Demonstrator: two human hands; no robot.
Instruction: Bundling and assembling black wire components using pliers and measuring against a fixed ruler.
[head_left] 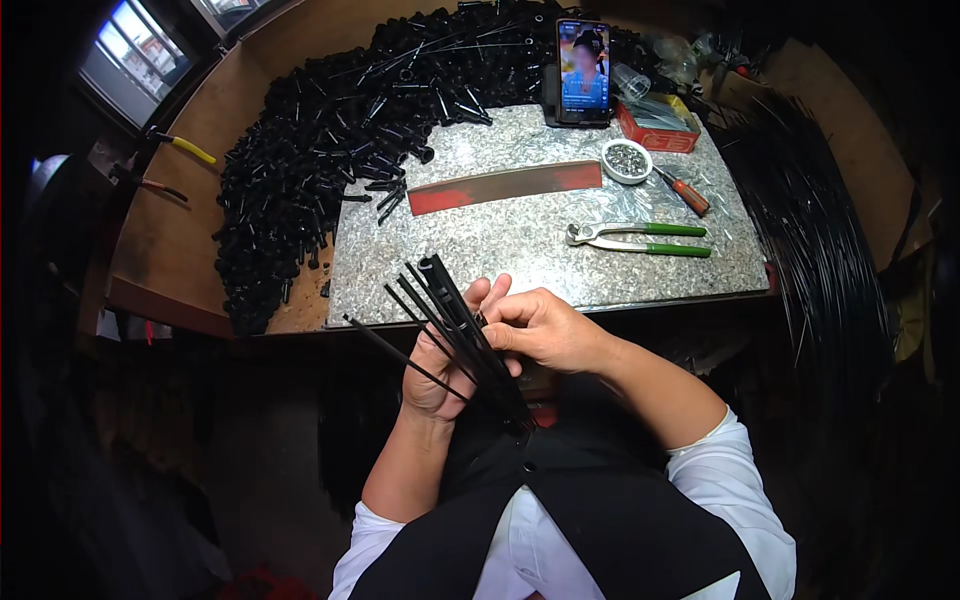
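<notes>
A bundle of thin black rods (462,335), gathered along a thicker black tube with an open upper end, slants up in front of my chest. It looks like part of an umbrella frame. My left hand (432,375) is closed around it from the left, and one rod spreads off to that side. Thumb and fingers of my right hand (540,328) pinch together against the middle of the tube; what small part lies between them is hidden. Past my hands, a stone slab (480,255) bears green-handled end-cutting pliers (640,240) and a flat, red-painted metal strip (505,187).
A large heap of black tubular parts (300,180) covers the left and far side. Near the slab's back stand a phone (583,75), a white bowl (627,163) of small metal pieces and a red box (658,128). A screwdriver (688,195) and long black rods (800,220) lie rightward.
</notes>
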